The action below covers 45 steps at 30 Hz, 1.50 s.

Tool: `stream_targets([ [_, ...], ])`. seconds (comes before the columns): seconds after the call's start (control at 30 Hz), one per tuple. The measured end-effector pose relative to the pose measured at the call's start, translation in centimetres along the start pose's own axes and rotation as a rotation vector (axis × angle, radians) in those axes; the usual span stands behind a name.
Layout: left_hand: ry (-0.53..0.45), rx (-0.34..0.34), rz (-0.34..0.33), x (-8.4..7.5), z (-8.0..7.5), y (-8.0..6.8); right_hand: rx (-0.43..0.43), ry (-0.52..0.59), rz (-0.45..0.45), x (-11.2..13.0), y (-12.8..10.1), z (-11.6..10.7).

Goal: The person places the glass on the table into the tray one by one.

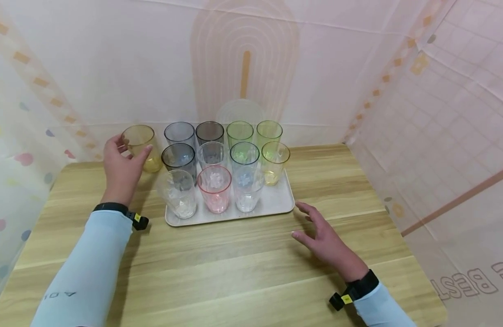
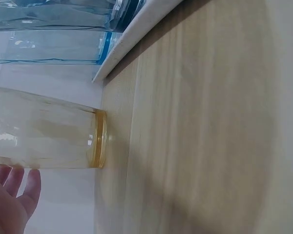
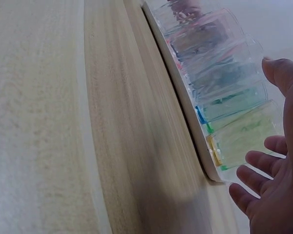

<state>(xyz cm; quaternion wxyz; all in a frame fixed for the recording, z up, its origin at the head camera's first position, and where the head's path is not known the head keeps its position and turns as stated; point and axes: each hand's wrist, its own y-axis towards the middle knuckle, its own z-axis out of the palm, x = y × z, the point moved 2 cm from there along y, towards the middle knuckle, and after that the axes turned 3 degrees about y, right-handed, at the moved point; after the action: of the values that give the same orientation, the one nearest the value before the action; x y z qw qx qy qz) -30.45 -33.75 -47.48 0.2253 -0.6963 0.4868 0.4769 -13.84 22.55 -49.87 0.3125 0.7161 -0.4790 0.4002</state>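
My left hand (image 1: 122,170) holds a yellow tinted glass (image 1: 143,147) near its rim, thumb on the near side and fingers on the far left. The glass is upright left of the tray; in the left wrist view its amber base (image 2: 98,139) is at the tabletop. My right hand (image 1: 327,238) hovers with loosely bent fingers near the tray's front right corner, holding nothing. On the white tray (image 1: 276,200) stand several glasses in rows: clear ones in front beside a pink glass (image 1: 214,190), grey and blue behind, a yellow-rimmed glass (image 1: 274,159) and green glasses (image 1: 240,131) towards the right.
The wooden table (image 1: 227,268) reaches back to a wall covered with patterned cloth (image 1: 153,63). A second cloth-covered wall (image 1: 451,136) borders its right side. The tray's glasses stand close together.
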Motion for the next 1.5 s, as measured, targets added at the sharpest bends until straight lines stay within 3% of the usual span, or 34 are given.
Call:
stream_targets([
  [0.2, -0.021, -0.038, -0.006, 0.0, -2.8, -2.9, 0.0, 0.007, 0.001, 0.2, 0.0, 0.0],
  [0.47, 0.042, 0.0, 0.0, -0.3, -8.3, -9.8, -0.002, 0.009, 0.008, 0.3, -0.3, -0.2],
  [0.67, 0.037, 0.085, 0.166, -0.6, -11.5, -13.9, -0.007, 0.021, 0.004, 0.3, -0.5, -0.4],
  [0.83, 0.088, 0.189, 0.345, -1.2, -12.4, -16.1, 0.002, 0.018, -0.003, 0.4, -0.4, -0.3],
  [0.97, 0.079, 0.275, 0.483, -2.5, -11.6, -17.6, 0.025, 0.025, -0.032, 0.8, -0.2, 0.0],
  [1.07, 0.071, 0.34, 0.547, -3.8, -9.9, -18.9, 0.049, 0.043, -0.061, 1.2, 0.1, 0.5],
  [1.27, 0.053, 0.473, 0.543, -6.6, -4.3, -22.0, 0.114, 0.091, -0.112, 2.8, 1.0, 2.2],
  [1.5, -0.03, 0.645, 0.477, -8.7, 1.8, -25.4, 0.223, 0.114, -0.263, 4.6, 2.0, 5.0],
])
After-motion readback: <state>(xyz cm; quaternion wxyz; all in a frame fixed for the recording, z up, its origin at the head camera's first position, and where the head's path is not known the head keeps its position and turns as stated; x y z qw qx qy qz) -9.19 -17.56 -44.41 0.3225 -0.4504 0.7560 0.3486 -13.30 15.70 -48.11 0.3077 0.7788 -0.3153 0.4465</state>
